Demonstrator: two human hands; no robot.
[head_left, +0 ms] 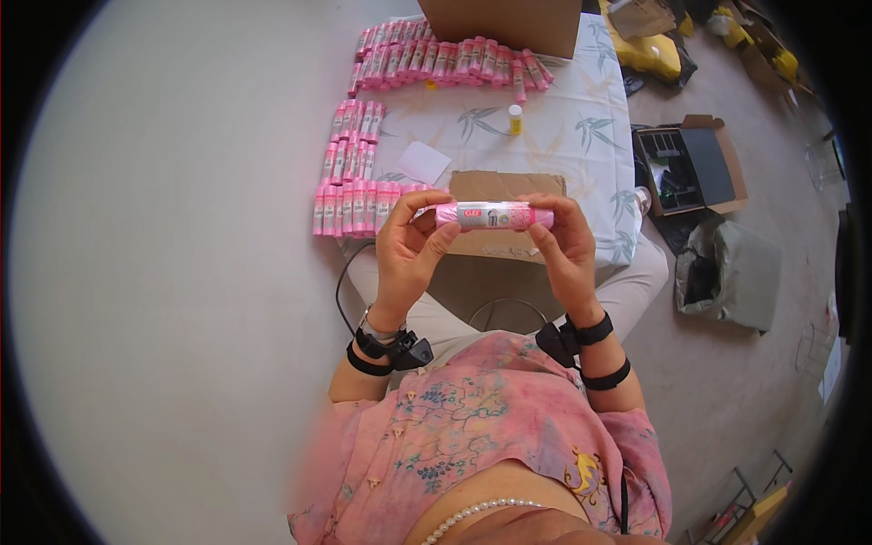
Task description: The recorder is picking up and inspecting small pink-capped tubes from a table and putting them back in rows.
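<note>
Held level between my two hands is a pink roll (495, 216) with a printed label band, which looks like a roll of plastic bags. My left hand (405, 247) pinches its left end between thumb and fingers. The right end is gripped the same way by my right hand (570, 250). Just beneath the roll lies a flat piece of brown cardboard (509, 184) at the table's near edge. Similar pink rolls (354, 209) stand side by side next to my left hand, partly hidden by it.
More pink rolls (436, 62) line the far side of the patterned tablecloth (481, 145), before a cardboard box (509, 23). A yellow bottle with a white cap (515, 120) and a white paper (423, 163) lie nearer. Right, on the floor, are an open carton (704, 168) and a grey bag (731, 272).
</note>
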